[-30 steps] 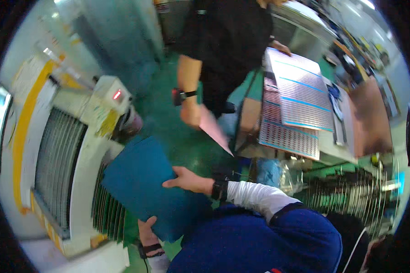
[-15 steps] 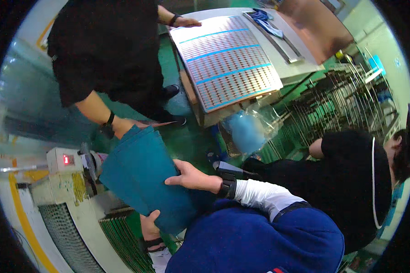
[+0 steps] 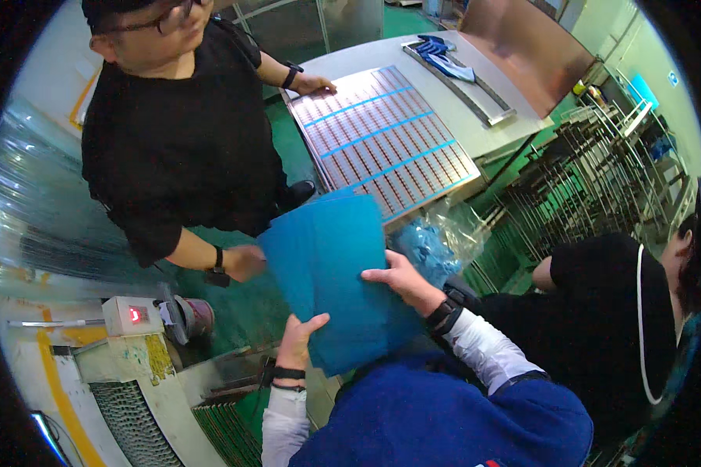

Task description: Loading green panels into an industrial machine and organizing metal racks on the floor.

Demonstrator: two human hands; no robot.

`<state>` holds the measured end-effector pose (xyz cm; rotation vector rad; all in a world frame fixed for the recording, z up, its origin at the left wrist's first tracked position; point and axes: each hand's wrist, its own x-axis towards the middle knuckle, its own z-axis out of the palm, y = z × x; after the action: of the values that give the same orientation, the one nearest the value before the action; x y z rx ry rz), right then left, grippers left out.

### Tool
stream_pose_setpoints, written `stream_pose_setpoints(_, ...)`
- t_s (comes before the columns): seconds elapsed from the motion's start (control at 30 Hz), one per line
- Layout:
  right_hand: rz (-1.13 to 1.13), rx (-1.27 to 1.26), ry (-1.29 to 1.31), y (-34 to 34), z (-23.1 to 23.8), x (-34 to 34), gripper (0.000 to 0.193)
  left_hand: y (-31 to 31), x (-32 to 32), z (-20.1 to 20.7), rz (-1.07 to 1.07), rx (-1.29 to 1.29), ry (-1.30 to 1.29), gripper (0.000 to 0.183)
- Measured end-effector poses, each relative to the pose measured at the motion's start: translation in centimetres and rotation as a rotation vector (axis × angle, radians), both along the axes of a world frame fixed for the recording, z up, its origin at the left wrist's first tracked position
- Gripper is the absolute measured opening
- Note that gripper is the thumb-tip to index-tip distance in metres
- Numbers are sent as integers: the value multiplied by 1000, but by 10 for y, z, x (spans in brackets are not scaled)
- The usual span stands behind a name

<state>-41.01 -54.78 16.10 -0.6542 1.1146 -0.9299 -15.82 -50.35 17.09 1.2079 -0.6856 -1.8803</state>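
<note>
A small stack of thin blue sheets (image 3: 339, 284), slightly fanned at its far end, is held between my two hands. My left hand (image 3: 297, 340) grips its near left edge, thumb on top. On the right edge, my right hand (image 3: 406, 283) pinches the stack with the thumb lying over it. The fingers under the sheets are hidden. A co-worker's hand (image 3: 245, 263), slightly blurred, is at the stack's far left edge; I cannot tell whether it touches. Beyond the sheets lies a silvery panel (image 3: 366, 124) with rows of copper-coloured marks and bright blue strips.
The panel rests at a white table (image 3: 514, 140), which also bears a metal frame (image 3: 467, 89) and blue gloves (image 3: 444, 58). Clear plastic with blue material (image 3: 436, 241) sits below. Metal racks (image 3: 592, 163) and another person (image 3: 592, 311) are at right; a display box (image 3: 132, 315) is at left.
The blue sheets have moved right and away from me with both my hands. The far co-worker's hand, earlier at the sheets' far corner, is now by their left edge. My view has tilted up.
</note>
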Motion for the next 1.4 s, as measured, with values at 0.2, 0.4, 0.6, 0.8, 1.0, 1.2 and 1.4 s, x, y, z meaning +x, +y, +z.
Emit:
stream_pose_setpoints(0.2, -67, -30, -4, -54, -5, -65, 40, -78, -56, -20, -114, -34, 19, 51)
stream_pose_setpoints(0.4, -114, -29, 46, -127, -25, -112, 35, -146, -85, -57, -66, -44, 125, 44)
stream_pose_setpoints(0.6, -67, -19, 113, -206, -38, -135, 44, -206, -101, -86, -58, -96, 54, 35)
stream_pose_setpoints(0.8, 2, -61, 159, -246, -49, -146, 42, -237, -113, -95, -66, 32, 1, 30)
stream_pose_setpoints(1.0, 105, -132, 574, -258, -69, -161, 32, -235, -123, -94, -9, 25, -94, 33)
stream_pose_setpoints(1.2, 353, -100, 1086, -255, -44, -162, 46, -230, -127, -75, 81, 54, -372, 52)
stream_pose_setpoints(1.4, 117, -396, 1447, -251, 2, -149, 39, -222, -125, -61, 7, -15, -343, 72)
